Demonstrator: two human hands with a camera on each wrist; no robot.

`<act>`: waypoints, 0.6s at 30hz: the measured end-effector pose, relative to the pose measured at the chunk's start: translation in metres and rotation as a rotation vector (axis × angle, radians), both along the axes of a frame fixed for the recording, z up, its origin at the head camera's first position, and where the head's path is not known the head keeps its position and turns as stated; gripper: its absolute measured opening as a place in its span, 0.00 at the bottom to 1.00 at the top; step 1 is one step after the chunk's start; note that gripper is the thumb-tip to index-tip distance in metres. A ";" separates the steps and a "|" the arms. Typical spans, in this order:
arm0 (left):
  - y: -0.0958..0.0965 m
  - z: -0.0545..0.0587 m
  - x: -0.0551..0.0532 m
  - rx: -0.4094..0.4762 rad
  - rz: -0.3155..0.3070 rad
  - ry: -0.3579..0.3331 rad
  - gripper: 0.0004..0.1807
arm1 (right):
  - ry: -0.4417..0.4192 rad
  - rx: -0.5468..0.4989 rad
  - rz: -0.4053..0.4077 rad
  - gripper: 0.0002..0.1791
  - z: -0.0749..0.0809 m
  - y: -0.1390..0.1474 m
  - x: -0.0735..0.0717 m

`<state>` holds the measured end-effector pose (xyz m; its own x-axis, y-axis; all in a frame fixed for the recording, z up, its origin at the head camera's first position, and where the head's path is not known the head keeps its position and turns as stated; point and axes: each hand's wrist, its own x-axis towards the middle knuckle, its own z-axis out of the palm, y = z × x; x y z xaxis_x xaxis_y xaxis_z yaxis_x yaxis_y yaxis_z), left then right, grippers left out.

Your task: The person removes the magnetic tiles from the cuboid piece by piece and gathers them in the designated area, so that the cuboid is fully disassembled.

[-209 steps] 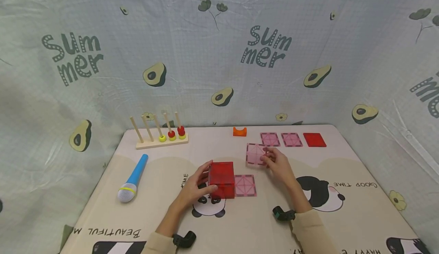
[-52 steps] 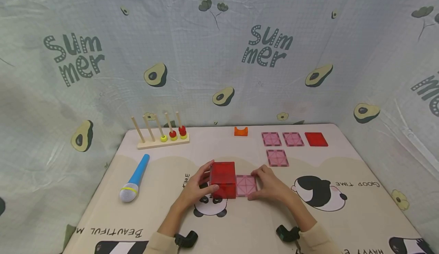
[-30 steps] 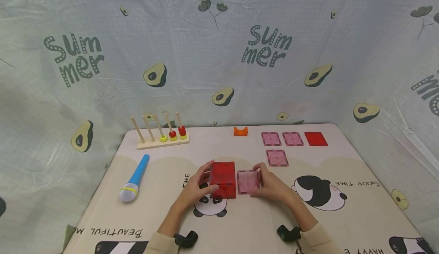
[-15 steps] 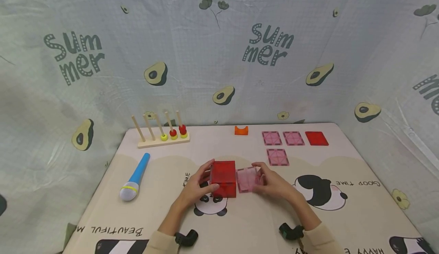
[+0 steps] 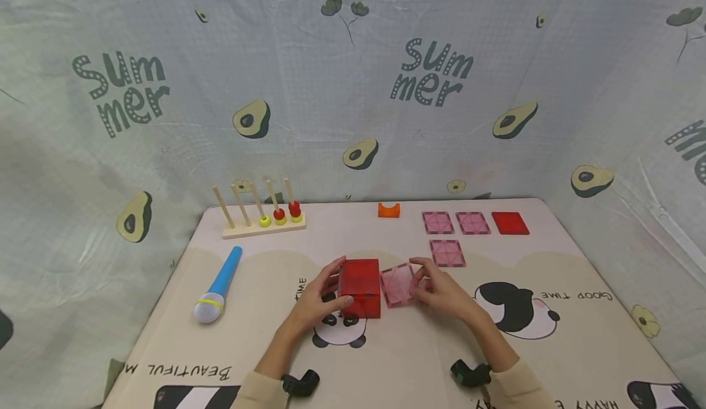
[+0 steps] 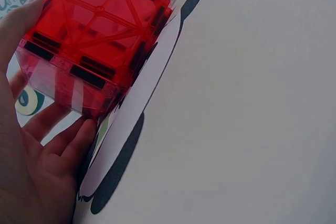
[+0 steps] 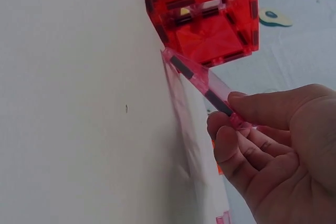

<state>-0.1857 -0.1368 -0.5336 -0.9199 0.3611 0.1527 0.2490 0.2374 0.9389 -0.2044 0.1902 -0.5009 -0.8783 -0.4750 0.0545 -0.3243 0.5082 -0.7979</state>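
A cube of red and pink see-through magnetic tiles [image 5: 360,286] stands on the mat at the centre. My left hand [image 5: 322,298] grips its left side, thumb at the front and fingers behind; the left wrist view shows its red face with dark magnet strips [image 6: 100,14]. My right hand [image 5: 438,286] pinches the right edge of a pink magnetic tile [image 5: 397,284] between thumb and fingers. That tile is tilted, its left edge low beside the cube's right side. In the right wrist view the tile [image 7: 202,82] slants up from the mat; whether it touches the cube I cannot tell.
Several flat tiles lie at the back right: pink tiles [image 5: 447,254] and a red tile [image 5: 510,223]. An orange block [image 5: 388,211] sits at the back edge. On the left are a wooden peg stacker [image 5: 263,230] with beads and a toy microphone [image 5: 219,286].
The pink tile lay flat against the cube; my right hand has raised its right edge and turned it. Earlier, that hand set another pink tile down at back right. The left hand keeps its hold.
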 end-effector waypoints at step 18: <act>0.001 0.001 0.000 0.010 -0.010 -0.002 0.43 | 0.093 -0.128 -0.149 0.27 0.009 0.010 -0.005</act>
